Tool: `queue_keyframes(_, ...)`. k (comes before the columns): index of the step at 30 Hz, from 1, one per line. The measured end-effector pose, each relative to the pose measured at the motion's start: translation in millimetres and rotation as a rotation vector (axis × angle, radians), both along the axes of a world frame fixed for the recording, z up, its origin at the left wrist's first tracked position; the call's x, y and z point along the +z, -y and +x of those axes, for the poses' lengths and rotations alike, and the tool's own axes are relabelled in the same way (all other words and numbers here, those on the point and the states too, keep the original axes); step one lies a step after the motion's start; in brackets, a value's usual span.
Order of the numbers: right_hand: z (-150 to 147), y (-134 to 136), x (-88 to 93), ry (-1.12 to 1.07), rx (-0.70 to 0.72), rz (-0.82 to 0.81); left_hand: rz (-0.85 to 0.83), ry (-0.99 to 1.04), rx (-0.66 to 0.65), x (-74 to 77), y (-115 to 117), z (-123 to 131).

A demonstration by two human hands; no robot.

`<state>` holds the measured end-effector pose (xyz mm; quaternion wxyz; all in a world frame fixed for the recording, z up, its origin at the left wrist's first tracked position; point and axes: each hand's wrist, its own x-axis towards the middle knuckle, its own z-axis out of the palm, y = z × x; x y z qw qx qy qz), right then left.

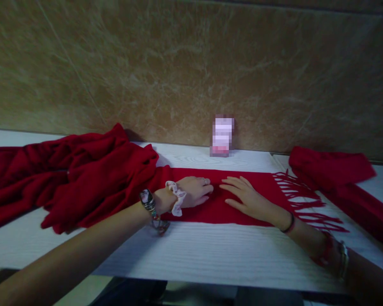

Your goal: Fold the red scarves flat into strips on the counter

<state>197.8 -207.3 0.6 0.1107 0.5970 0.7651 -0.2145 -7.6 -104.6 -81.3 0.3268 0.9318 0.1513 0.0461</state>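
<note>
A red scarf [191,216] with a fringed right end lies flattened across the white table. My left hand [194,191] rests palm down on its middle, fingers stretched and slightly bent, with a ring, a scrunchie and a watch on that arm. Just to the right, my right hand [247,197] also lies on the cloth with its fingers spread. Neither hand grips the fabric. Toward the left, the red cloth gathers into a crumpled heap [98,178]; whether all of it is one piece with the scarf I cannot tell.
Another folded red cloth [332,168] lies at the right, beyond the fringe. A phone-like object [222,135], blurred out, leans against the brown marbled wall [178,76] behind the white table [210,250]. The table's front edge runs along the bottom.
</note>
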Motion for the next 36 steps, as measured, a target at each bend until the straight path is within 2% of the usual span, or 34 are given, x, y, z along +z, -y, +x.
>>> queue_keyframes(2,1,0,1.1,0.057,-0.04,-0.017,0.01,-0.01,-0.014,-2.8,1,5)
queue_keyframes(8,6,-2,2.0,0.154,-0.075,-0.125,-0.078,-0.151,0.108,-18.7,9,-5)
queue_keyframes(15,12,-4,-6.0,0.257,-0.185,-0.049,-0.1,-0.229,0.203,-19.2,10,-10)
queue_keyframes(19,-5,-14,-11.8,0.2,-0.11,-0.039,-0.078,-0.213,0.234,-21.9,11,-8)
queue_keyframes(22,-21,-24,-18.2,0.137,-0.056,-0.103,-0.064,-0.208,0.296,-25.8,10,-7)
queue_keyframes(25,-27,-29,-21.9,0.119,-0.047,-0.166,-0.062,-0.205,0.304,-29.7,9,-8)
queue_keyframes(27,-20,-27,-20.8,0.148,-0.056,-0.168,-0.069,-0.197,0.298,-31.8,8,-8)
queue_keyframes(30,9,-17,-14.3,0.235,-0.103,-0.145,-0.069,-0.187,0.296,-34.0,8,-8)
queue_keyframes(33,40,-10,-5.3,0.339,-0.236,-0.145,-0.065,-0.189,0.306,-34.2,7,-8)
queue_keyframes(36,44,-11,1.2,0.361,-0.331,-0.122,-0.058,-0.169,0.31,-30.4,6,-7)
